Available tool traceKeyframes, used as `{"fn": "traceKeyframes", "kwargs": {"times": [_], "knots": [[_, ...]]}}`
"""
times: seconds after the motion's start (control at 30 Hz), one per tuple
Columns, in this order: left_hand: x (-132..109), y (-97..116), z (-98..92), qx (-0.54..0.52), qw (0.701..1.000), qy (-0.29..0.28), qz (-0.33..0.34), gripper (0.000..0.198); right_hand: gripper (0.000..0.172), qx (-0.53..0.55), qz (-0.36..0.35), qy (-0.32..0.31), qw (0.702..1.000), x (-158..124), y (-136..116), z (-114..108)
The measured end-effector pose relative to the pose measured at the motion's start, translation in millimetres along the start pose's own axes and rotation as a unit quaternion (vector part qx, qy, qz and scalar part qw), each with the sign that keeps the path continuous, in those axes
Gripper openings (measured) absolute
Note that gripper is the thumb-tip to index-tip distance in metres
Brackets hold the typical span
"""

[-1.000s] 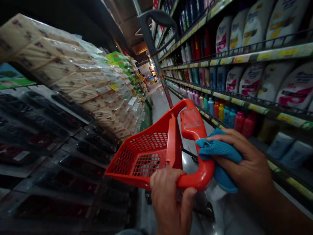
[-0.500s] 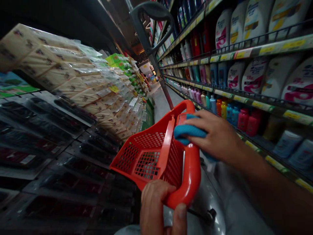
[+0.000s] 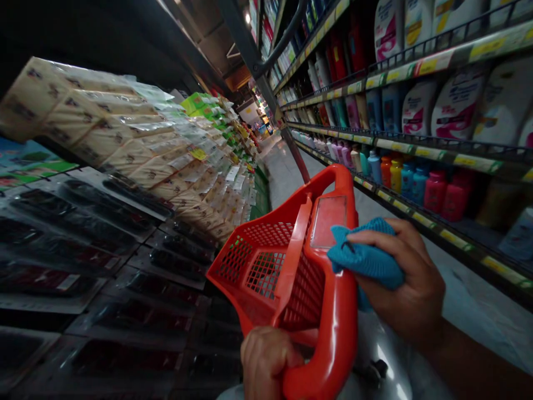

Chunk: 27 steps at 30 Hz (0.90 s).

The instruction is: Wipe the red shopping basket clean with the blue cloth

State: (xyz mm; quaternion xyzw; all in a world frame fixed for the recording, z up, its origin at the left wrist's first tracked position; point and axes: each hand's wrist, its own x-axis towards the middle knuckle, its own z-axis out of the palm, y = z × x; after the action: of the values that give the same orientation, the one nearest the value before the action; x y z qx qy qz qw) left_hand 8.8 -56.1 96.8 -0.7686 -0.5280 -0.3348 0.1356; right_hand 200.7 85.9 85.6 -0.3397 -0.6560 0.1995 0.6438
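A red plastic shopping basket (image 3: 270, 266) with a mesh wall and a thick red handle (image 3: 339, 311) is tilted up in front of me. My left hand (image 3: 264, 361) is closed round the near end of the handle at the bottom of the view. My right hand (image 3: 402, 283) is closed on a blue cloth (image 3: 364, 258), which presses against the right side of the handle beside its flat label panel (image 3: 328, 219).
Shelves of bottles (image 3: 400, 172) and white pouches (image 3: 458, 111) line the right. Stacked packets (image 3: 125, 139) and dark packaged goods (image 3: 83, 222) fill the left. A narrow grey aisle floor (image 3: 287, 166) runs ahead. The basket's dark pull handle (image 3: 266, 61) rises above.
My right hand with the blue cloth slid up the handle to the label panel, then back down its right side. The basket tilted more upright and shifted right.
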Motion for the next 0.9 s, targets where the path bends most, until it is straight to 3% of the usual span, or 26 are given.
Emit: {"fn": "traceKeyframes", "kwargs": {"times": [0.13, 0.2, 0.3, 0.37, 0.5, 0.57, 0.63, 0.73, 0.8, 0.9], "knots": [[-1, 27, 27.3, 0.005, 0.974, 0.166, -0.153, 0.044, 0.02, -0.005, 0.071, 0.087, 0.994, 8, 7, 8], [4, 34, 37.6, -0.014, 0.964, 0.212, -0.158, 0.045, 0.02, 0.013, 0.028, 0.072, 0.997, -5, -2, 5], [13, 35, 39.9, -0.049, 0.956, 0.254, -0.14, 0.045, 0.021, 0.057, -0.103, -0.009, 0.993, -31, -13, -4], [15, 34, 36.2, -0.077, 0.949, 0.264, -0.151, 0.044, 0.021, 0.067, -0.125, -0.003, 0.99, -34, -8, -4], [11, 30, 28.9, -0.091, 0.947, 0.257, -0.171, 0.044, 0.016, 0.062, 0.022, 0.126, 0.99, -13, 13, 9], [7, 27, 26.6, -0.087, 0.951, 0.25, -0.16, 0.044, 0.015, 0.063, 0.069, 0.136, 0.986, -9, 12, 11], [5, 23, 24.3, -0.088, 0.954, 0.243, -0.149, 0.043, 0.017, 0.06, 0.052, 0.092, 0.993, -13, 3, 6], [4, 20, 19.1, -0.103, 0.955, 0.238, -0.143, 0.04, 0.023, 0.045, -0.042, 0.016, 0.998, -16, 0, -3], [3, 19, 13.1, -0.119, 0.955, 0.229, -0.144, 0.038, 0.024, 0.024, -0.049, 0.044, 0.998, -2, 14, -3], [0, 11, -1.4, -0.115, 0.96, 0.211, -0.142, 0.036, 0.019, 0.011, 0.028, 0.13, 0.991, 34, 40, 4]]}}
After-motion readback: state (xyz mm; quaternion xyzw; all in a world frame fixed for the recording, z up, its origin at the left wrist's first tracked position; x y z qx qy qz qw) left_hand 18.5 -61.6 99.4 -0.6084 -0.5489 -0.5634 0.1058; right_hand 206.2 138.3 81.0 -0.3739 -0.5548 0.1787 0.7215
